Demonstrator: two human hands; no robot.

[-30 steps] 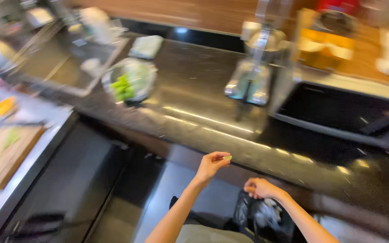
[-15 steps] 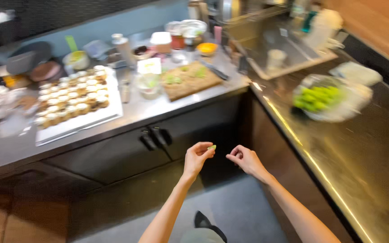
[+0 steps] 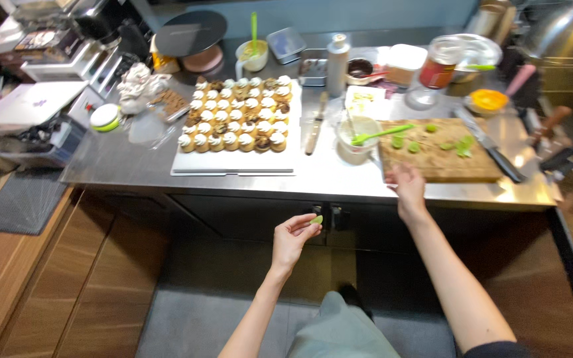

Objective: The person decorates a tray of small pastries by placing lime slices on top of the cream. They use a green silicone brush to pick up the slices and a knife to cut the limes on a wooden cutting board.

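Head view: we stand at a steel surface crowded with baking things.
Left hand: pinches a small lime piece at the fingertips, below the surface edge.
Right hand: open, empty, resting at the cutting board corner.
Pastries: topped tartlets on a white tray.
Doing it well: we judge a light pinch best, so the piece stays whole.
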